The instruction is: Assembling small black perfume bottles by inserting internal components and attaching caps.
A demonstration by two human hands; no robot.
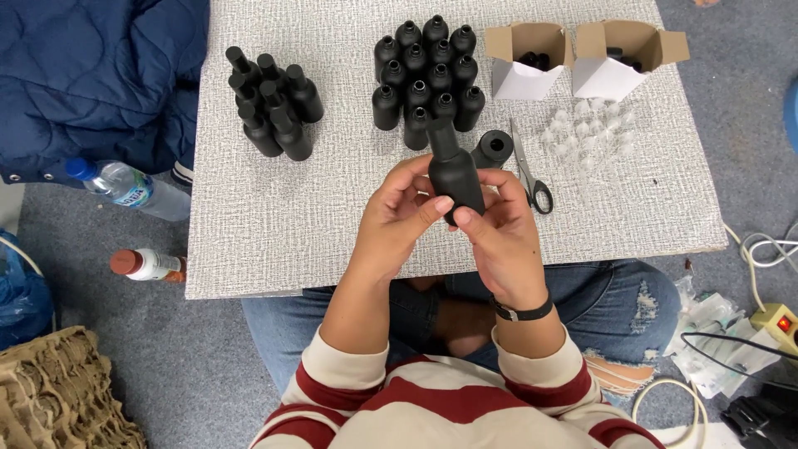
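Both my hands hold one matte black bottle (453,166) above the near edge of the grey textured table (274,216). My left hand (397,212) grips its lower body from the left, thumb on the base. My right hand (497,226) cups it from the right. The bottle's neck points away from me, toward a cluster of open black bottles (426,71). Another black bottle (494,147) lies on its side just behind my right hand.
Capped black bottles (273,104) stand at the table's left. Scissors (529,170), several clear small caps (586,133) and two open cardboard boxes (532,58) (625,56) sit right. A blue jacket (91,75), water bottles (125,187) and cables (769,249) lie on the floor.
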